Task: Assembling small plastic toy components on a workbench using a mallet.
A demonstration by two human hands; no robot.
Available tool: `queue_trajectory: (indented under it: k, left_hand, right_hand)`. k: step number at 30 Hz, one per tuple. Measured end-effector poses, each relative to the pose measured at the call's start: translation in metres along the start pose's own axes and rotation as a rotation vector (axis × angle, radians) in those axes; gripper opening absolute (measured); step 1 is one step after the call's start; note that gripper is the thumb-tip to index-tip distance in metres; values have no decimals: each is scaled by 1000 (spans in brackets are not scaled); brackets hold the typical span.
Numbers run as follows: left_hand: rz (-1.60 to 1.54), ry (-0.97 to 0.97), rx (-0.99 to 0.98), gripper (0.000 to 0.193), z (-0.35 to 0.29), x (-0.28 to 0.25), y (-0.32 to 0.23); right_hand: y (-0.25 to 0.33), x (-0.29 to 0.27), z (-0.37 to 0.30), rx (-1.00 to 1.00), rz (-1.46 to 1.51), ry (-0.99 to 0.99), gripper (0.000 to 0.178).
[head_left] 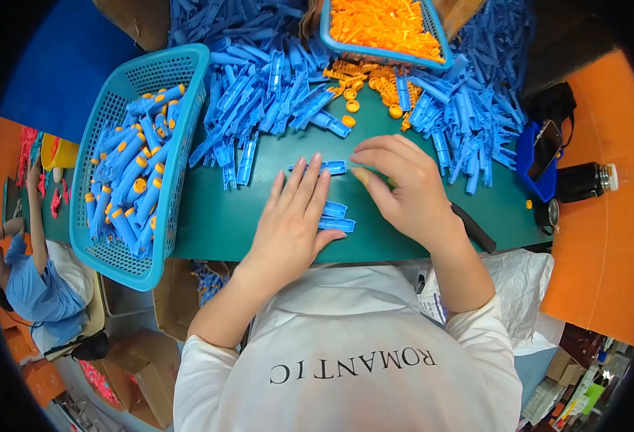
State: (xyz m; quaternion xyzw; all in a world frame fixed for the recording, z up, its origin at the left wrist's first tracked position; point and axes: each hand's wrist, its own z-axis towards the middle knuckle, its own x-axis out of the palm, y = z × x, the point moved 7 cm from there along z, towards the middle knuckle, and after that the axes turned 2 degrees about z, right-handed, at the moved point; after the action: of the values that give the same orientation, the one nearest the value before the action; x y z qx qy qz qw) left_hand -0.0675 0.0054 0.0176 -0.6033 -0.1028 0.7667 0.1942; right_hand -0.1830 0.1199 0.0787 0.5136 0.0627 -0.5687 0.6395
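My left hand lies flat with its fingers stretched out, over a blue plastic half-shell on the green table. Its fingers cover the middle of that half-shell, and both ends show. Beside its thumb lie two more blue half-shells, partly hidden by the hand. My right hand is curled at the right end of the upper half-shell, thumb and fingertips drawn together. Anything between those fingertips is too small to make out. Near my right wrist lies a dark handle-like object, partly hidden by the forearm.
A blue basket of blue tubes with orange caps stands at left. Blue half-shells are heaped behind, with orange parts among them. Another basket holds orange pieces. At right are a blue bin, phone and black bottle.
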Motion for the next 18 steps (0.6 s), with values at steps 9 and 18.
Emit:
queue_trajectory:
  k: [9, 18]
  left_hand:
    - [34, -38, -102, 76, -1, 40, -53]
    - [41, -97, -112, 73, 8, 23, -50]
  right_hand:
    - [-59, -24, 40, 235, -321, 153, 15]
    - [-81, 42, 95, -92, -321, 281, 21]
